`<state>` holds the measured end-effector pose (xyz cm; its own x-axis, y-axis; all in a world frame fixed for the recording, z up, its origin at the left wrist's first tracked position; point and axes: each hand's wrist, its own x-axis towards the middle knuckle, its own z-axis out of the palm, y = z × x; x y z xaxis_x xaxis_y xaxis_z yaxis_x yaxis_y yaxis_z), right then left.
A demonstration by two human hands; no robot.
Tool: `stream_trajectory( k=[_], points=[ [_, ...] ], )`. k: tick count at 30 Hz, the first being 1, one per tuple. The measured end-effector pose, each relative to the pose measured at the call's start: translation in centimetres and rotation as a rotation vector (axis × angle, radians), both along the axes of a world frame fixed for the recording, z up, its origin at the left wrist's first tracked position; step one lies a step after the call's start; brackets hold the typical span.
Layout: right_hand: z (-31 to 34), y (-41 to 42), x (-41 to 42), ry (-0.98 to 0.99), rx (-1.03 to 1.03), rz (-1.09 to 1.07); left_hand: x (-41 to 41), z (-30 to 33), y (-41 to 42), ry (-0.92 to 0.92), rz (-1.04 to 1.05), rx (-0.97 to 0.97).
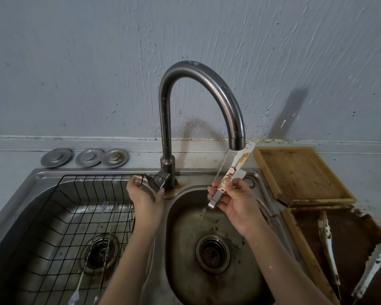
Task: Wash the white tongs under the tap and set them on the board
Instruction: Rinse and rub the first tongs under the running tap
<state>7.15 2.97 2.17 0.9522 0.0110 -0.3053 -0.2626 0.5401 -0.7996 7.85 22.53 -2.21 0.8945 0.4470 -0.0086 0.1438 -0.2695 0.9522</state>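
White tongs (233, 170) — hinge end pinched in right-hand fingers (213, 190).

Two bare forearms come up from the lower edge of the view, each ending in a bare hand: the left hand (144, 200) and the right hand (235, 204). No sleeve, cuff, glove, watch or bracelet shows on either arm as far as the picture reaches. The fingernails look short and plain, and whether the right hand wears a ring near its fingers is too small to tell.
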Motion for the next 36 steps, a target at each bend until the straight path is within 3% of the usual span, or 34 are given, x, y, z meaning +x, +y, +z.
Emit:
stream_trajectory(
  k=[2,7,9,12,17,36],
  points=[
    [0.0,0.7,0.5,-0.005,0.014,-0.03,-1.5,0.4,-1.8,0.05,0.062,-0.003],
    [0.4,2.1,0.7,-0.059,-0.078,-0.06,-2.9,1.6,-5.2,-0.027,-0.228,-0.153],
    [0.5,2.0,0.3,-0.068,-0.123,-0.067,-2.7,2.4,-4.9,-0.1,-0.049,-0.135],
    [0.6,1.6,0.0,-0.065,-0.145,-0.064,-1.7,3.4,-3.2,-0.14,0.164,0.05],
    [0.2,1.5,-0.3,-0.048,-0.129,-0.055,1.0,3.4,-0.8,0.04,0.017,0.087],
    [-0.7,0.9,-0.2,-0.007,-0.106,-0.074,2.2,2.2,-1.1,0.013,0.122,0.059]
  ],
)
